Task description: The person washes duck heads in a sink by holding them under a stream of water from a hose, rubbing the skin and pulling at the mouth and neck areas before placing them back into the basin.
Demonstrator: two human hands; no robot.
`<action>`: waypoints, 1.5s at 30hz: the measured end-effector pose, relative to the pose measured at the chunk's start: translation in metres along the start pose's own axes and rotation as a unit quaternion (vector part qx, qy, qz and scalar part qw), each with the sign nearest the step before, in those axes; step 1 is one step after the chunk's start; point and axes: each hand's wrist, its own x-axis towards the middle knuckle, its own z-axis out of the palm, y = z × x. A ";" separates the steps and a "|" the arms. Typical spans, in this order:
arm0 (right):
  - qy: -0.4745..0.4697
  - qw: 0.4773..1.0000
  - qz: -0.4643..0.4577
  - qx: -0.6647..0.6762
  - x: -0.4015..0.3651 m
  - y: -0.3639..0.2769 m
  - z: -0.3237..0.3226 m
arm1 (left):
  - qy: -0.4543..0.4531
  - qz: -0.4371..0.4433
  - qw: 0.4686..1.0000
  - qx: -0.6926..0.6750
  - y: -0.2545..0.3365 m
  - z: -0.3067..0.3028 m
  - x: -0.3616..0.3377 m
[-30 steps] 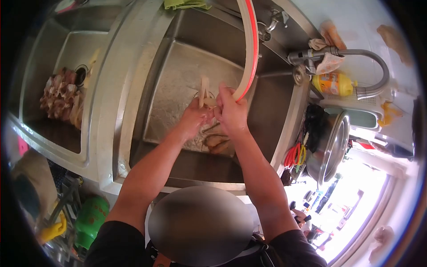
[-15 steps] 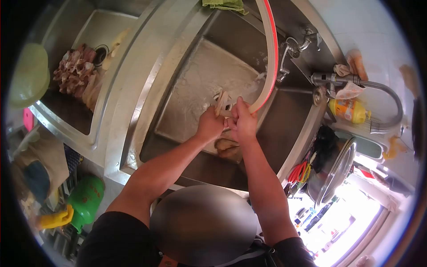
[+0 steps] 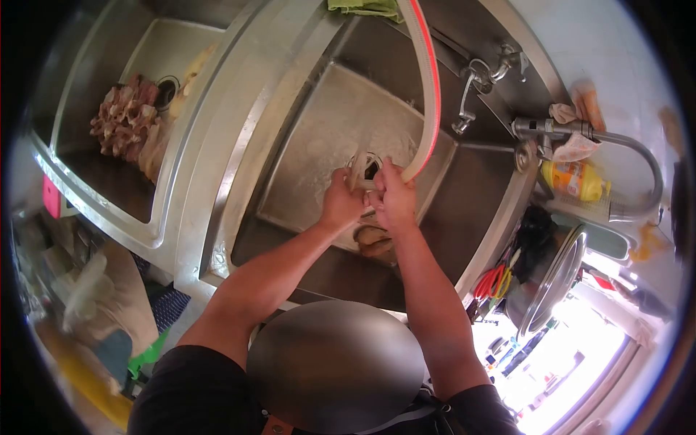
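Note:
Over the sink basin (image 3: 312, 152), my two hands are close together near the drain (image 3: 372, 168). My right hand (image 3: 395, 199) is closed round the end of a clear hose (image 3: 429, 94) with a red stripe, which comes down from the top. Between the fingers of my left hand (image 3: 342, 201) is a pale, long piece (image 3: 357, 168); its kind is not clear. Where the fingers meet, the hose end is hidden. A tan-brown lump (image 3: 375, 241) lies on the basin floor below my hands. Water wets the metal around the drain.
The left basin holds a heap of pink meat pieces (image 3: 127, 119). A wall tap (image 3: 482, 76) is at upper right, a green cloth (image 3: 366, 7) at the top edge. A yellow bottle (image 3: 576, 180) and a grey spout (image 3: 656, 170) stand right. Pot lids (image 3: 554, 279) lean beside the sink.
The hose has bent slightly leftward, while my hands hold nearly the same place. On the left, the pale green bowl has gone from view and the yellow glove and green cylinder have shifted down.

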 end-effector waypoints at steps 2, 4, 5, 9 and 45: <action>0.000 1.000 0.007 0.007 0.001 0.002 0.001 | 0.012 -0.011 1.000 0.013 -0.014 0.003 0.005; 0.002 1.000 0.012 0.008 0.003 0.004 0.001 | -0.004 -0.072 0.996 -0.050 0.008 -0.003 -0.003; 0.008 1.000 0.013 0.002 0.006 0.007 0.000 | -0.015 -0.104 0.991 -0.078 0.018 -0.004 -0.005; 0.020 0.999 0.027 -0.013 0.012 0.011 -0.001 | -0.036 -0.137 0.981 -0.133 0.021 -0.005 -0.005; -0.029 0.995 0.023 -0.094 -0.018 -0.055 -0.009 | -0.124 -0.316 0.871 -0.354 -0.001 -0.029 0.036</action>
